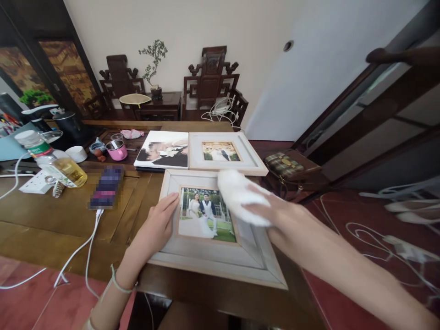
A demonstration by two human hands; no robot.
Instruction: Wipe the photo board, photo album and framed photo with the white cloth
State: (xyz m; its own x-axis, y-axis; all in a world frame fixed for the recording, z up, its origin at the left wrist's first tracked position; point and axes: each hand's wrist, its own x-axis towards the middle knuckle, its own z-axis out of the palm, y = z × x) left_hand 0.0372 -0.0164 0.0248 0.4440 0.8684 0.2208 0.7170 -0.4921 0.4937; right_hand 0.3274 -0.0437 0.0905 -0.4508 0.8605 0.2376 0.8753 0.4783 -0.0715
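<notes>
A pale wooden picture frame with a wedding photo lies face up on the table in front of me. My left hand grips its left side, fingertips reaching over the border beside the photo. In my right hand is a bunched white cloth, pressed on the frame's upper right part and covering that corner. The hand and cloth are slightly blurred. Behind this frame lie a second picture frame and a photo panel, side by side.
On the table's left are a phone with a white charging cable, a bottle of yellow liquid, a pink cup and a power strip. A plaid bag sits beyond the table's right edge.
</notes>
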